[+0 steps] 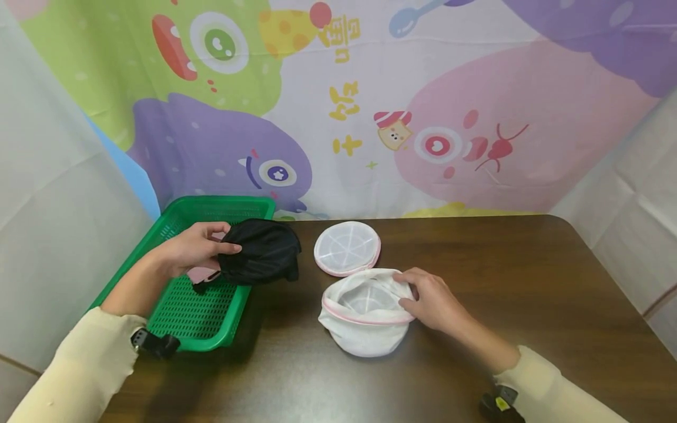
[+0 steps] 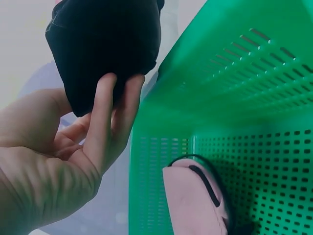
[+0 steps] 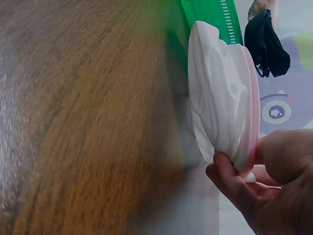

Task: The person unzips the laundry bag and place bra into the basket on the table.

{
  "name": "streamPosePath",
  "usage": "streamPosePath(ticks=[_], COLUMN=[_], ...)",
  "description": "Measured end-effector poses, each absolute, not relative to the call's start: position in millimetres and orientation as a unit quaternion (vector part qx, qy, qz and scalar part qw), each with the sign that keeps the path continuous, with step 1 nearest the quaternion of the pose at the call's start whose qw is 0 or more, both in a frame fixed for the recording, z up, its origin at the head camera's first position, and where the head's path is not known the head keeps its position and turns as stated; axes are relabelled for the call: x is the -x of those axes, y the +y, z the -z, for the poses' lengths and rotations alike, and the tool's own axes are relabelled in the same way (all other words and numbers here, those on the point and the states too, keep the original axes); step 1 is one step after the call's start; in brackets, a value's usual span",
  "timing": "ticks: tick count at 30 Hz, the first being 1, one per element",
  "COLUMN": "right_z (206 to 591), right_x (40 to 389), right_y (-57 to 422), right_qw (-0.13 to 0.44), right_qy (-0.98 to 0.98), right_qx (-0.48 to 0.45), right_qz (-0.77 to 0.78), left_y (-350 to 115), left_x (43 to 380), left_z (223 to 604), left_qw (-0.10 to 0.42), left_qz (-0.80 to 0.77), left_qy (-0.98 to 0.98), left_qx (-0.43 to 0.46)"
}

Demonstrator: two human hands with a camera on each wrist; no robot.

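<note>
My left hand holds a black cup-shaped cloth piece over the right rim of a green basket. In the left wrist view, fingers and thumb pinch the lower end of this black cloth. My right hand grips the right rim of a white mesh laundry bag on the table. Its mouth gapes upward, edged by a pink zipper band. Behind it the round mesh lid lies folded back. The right wrist view shows the thumb and fingers pinching the laundry bag beside the pink band.
Inside the basket lies a pink item with a black strap. The brown wooden table meets a cartoon-print cloth at the back. White cloth walls stand on both sides.
</note>
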State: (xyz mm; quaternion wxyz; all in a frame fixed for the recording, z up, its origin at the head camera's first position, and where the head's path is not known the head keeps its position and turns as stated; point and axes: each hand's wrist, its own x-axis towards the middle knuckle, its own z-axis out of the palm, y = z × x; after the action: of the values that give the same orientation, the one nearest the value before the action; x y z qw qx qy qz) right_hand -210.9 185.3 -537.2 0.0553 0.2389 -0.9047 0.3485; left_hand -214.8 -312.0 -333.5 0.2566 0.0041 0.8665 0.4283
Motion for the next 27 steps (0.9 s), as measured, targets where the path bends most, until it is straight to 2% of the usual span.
streamPosePath(ticks=[12,18,23,27], right_z=[549,538,522,525], right_x=[218,212,203,205], right_y=[187,185,181,182], right_qw=[0.056,0.058,0.040,0.034], right_qy=[-0.911,-0.902,-0.898,-0.901], right_qx=[-0.227,-0.230,-0.225,-0.223], right_qz=[-0.341,-0.361,-0.377,-0.371], left_y=[-332,-346,-354,-359], left_x=[219,222,224,227], left_z=[332,333,335,337], left_qw=[0.282,0.291,0.280,0.270], left_qz=[-0.427,-0.440,-0.467,-0.480], left_qy=[0.859,0.849,0.839,0.835], left_qx=[-0.011,-0.018,0.001,0.020])
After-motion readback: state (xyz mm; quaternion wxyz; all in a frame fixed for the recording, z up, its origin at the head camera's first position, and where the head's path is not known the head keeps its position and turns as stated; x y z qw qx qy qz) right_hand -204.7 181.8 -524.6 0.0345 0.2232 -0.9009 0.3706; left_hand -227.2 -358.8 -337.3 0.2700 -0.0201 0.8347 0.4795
